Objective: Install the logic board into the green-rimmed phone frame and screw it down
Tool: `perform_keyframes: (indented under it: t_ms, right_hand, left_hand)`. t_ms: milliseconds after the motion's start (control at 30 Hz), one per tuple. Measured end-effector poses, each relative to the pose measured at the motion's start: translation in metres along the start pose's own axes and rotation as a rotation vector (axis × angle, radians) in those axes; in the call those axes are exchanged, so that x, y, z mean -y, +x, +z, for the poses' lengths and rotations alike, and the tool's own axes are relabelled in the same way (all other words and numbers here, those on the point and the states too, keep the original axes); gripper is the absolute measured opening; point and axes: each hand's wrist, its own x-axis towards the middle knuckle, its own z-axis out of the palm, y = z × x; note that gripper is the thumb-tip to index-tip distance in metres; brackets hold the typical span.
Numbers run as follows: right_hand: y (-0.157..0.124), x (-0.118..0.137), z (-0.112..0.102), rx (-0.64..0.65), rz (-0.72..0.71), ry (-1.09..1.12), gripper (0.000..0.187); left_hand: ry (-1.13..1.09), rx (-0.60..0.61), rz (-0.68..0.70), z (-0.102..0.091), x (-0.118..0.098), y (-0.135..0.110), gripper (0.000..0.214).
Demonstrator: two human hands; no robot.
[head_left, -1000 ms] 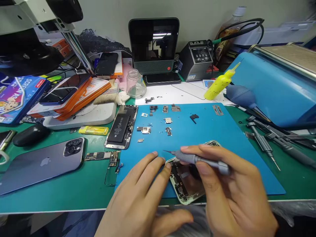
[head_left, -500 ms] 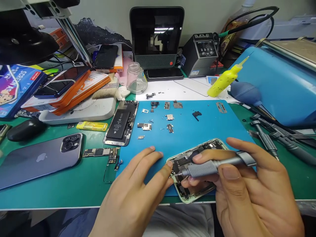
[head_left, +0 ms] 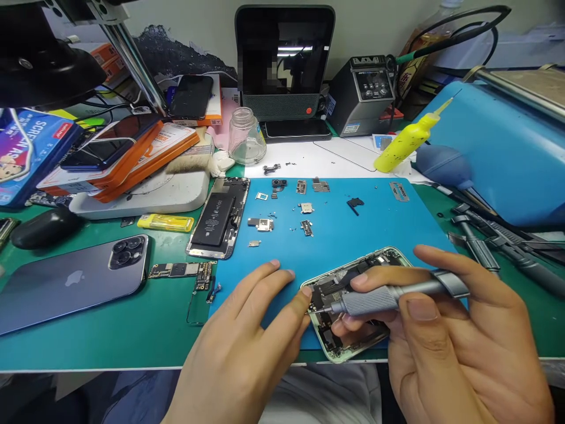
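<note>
Grey screwdriver pinched in my right hand, I'm apparently working at the opened phone on the mat, left hand touching its edge, pinch unclear; next likely needs a steady tip.

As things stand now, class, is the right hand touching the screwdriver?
Touching. The head view shows the screwdriver held in the right hand, which closes around it.
</note>
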Motion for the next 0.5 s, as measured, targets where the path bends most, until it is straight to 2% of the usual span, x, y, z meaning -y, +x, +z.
perform_keyframes:
  t_ms: [500]
  right_hand:
    - [0.0015,-0.0002,0.0024,-0.012,-0.021,0.055,0.033]
  left_hand:
    - [0.003,-0.004,0.001,0.0001,-0.0016,0.0013,0.032]
